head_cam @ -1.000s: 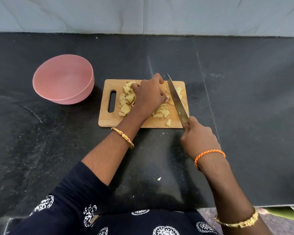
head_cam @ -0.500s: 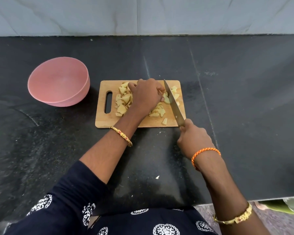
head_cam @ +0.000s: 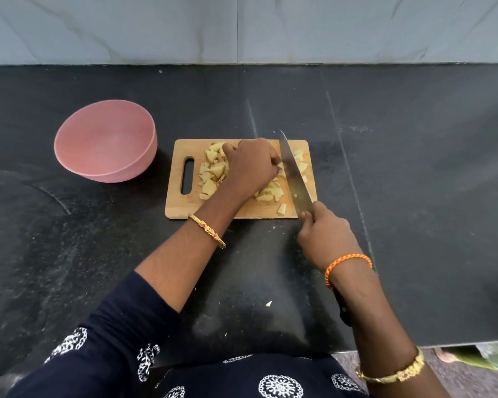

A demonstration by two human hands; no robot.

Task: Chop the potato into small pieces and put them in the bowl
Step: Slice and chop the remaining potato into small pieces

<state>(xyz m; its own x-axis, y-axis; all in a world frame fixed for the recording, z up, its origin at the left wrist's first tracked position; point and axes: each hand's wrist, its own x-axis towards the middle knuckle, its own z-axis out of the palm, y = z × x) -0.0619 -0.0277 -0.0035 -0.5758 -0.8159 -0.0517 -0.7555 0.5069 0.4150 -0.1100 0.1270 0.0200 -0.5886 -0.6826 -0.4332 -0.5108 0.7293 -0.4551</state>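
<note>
Potato pieces lie heaped on the wooden cutting board; the left hand curls over them, fingertips pinching a chunk beside the blade; the right hand grips the knife; the pink bowl stands left on the black countertop below a grey wall.

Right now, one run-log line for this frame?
stage: chopping | left hand: holds potato | right hand: grips knife | pieces: on board | bowl: empty
</note>
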